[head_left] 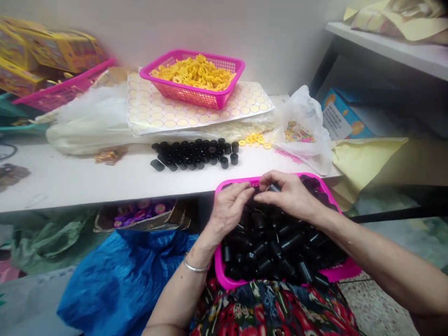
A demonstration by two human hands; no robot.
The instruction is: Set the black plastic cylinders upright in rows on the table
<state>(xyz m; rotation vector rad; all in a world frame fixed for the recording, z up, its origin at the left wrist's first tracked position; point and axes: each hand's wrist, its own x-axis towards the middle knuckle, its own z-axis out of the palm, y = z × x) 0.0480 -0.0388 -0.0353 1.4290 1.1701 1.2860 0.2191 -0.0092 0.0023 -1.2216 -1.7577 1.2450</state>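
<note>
Pinching a cap (272, 187) just above the centre of the frame, the right hand (290, 193) is closing thumb and fingertips on it over the far end of the tray (219, 268). That tray is resting on the lap and holding a heap of tubes (276, 247). The left hand (229, 205) is curling narrow, its fingertips meeting the cap; whether it is gripping anything I cannot tell. Doing this well probably means holding the cap by its sides, low over the tray, so a slip is landing in the heap. More caps (196, 153) and rings (255, 140) are lying on the table (87, 177) above. Writing on the box (338, 116) at right is too blurred to read, and no brand is showing.
</note>
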